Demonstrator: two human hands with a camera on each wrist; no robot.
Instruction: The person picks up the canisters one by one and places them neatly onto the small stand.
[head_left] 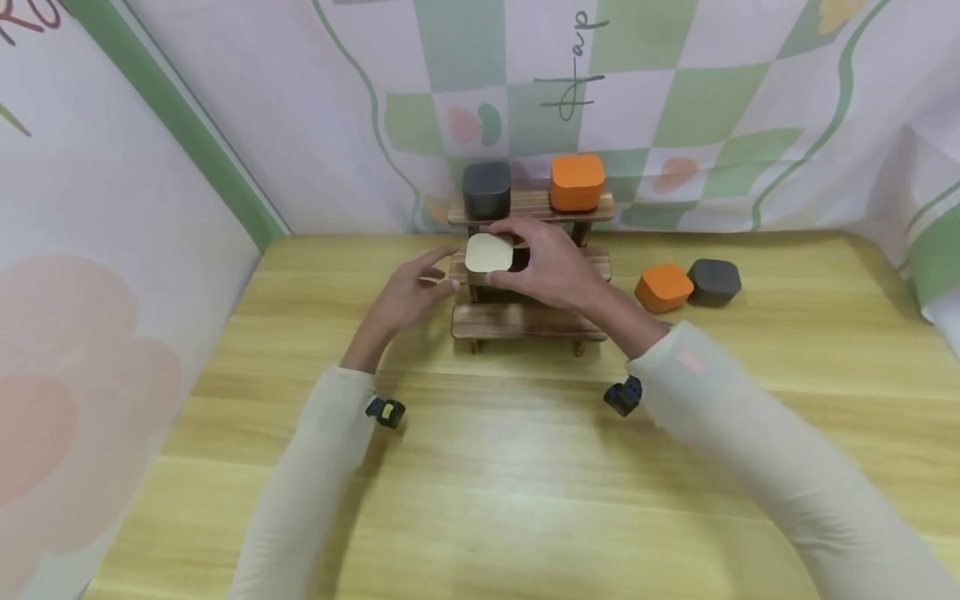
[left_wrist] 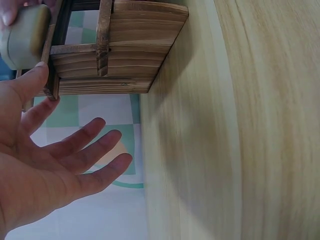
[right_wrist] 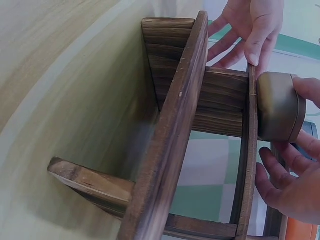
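Observation:
A small cream box with rounded corners is at the left end of the middle tier of a brown wooden stand. My right hand grips it between thumb and fingers; in the right wrist view the box meets the tier's edge. At the stand's left end is my left hand, fingers spread, thumb and forefinger touching the tier in the left wrist view. On the top tier sit a dark grey box at left and an orange box at right.
Right of the stand, another orange box and a dark grey box stand side by side on the wooden table. A printed cloth hangs behind, and a white panel rises at the left.

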